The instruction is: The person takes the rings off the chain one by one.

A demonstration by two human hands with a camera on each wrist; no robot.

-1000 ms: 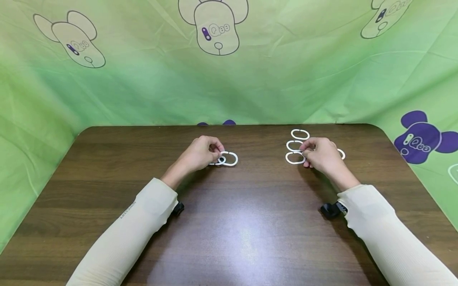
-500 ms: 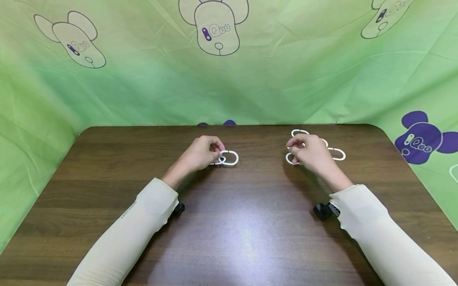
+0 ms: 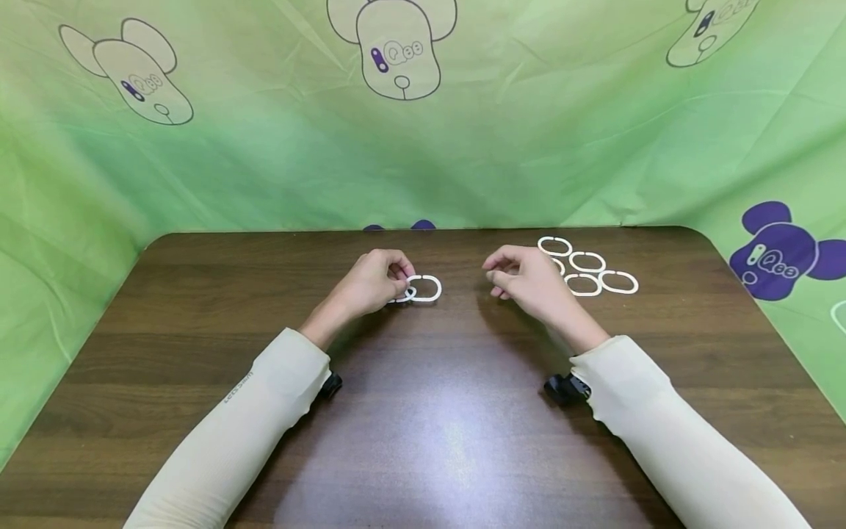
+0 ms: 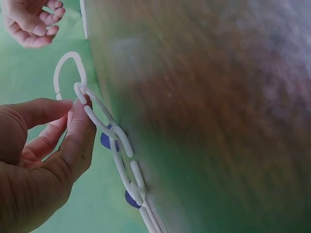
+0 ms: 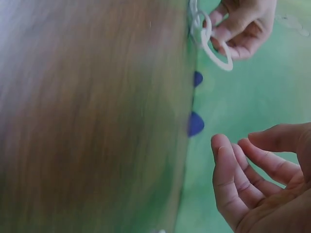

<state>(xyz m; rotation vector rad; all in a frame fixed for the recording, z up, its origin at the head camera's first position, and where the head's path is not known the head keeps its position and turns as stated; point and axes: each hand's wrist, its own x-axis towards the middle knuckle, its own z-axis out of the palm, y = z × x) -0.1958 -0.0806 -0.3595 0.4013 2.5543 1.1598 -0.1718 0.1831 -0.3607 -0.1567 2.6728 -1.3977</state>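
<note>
At the centre of the table in the head view, my left hand (image 3: 370,286) pinches a white plastic C-shaped link between thumb and fingers. It belongs to a chain of linked white rings (image 4: 118,162), which trails down along the table in the left wrist view. One end link (image 3: 439,289) sticks out to the right of my fingertips. My right hand (image 3: 529,283) hovers between this chain and the loose links, fingers loosely bent. The right wrist view shows nothing between its thumb and fingers.
Several loose white links (image 3: 637,283) lie flat at the table's far right, some partly hidden by my right hand. A green printed cloth (image 3: 423,162) hangs behind the brown table (image 3: 423,411). Each wrist wears a small black device (image 3: 565,389).
My right hand has moved left, away from the loose links, uncovering several of them. My left hand stays in place and still pinches the chain.
</note>
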